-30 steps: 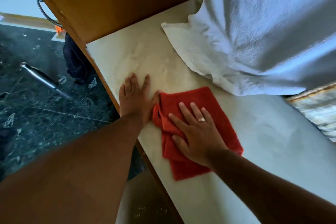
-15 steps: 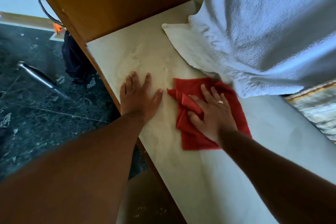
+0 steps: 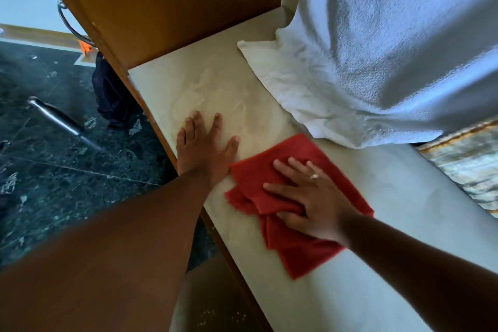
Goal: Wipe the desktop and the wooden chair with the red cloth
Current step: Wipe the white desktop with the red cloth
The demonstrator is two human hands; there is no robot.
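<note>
The red cloth lies rumpled on the pale desktop. My right hand presses flat on the cloth, fingers spread, a ring on one finger. My left hand rests flat on the bare desktop just left of the cloth, its thumb close to the cloth's corner, holding nothing. Dusty smears mark the desktop beyond my left hand. No wooden chair is clearly in view.
A white towel hangs from the upper right and drapes onto the desktop's far side. A wooden cabinet panel closes the desk's far end. Dark marble floor lies left of the desk's wooden edge, with a metal bar.
My right hand slid the red cloth away toward the white towel, then back toward me and to the left. My left hand stayed planted on the desktop.
</note>
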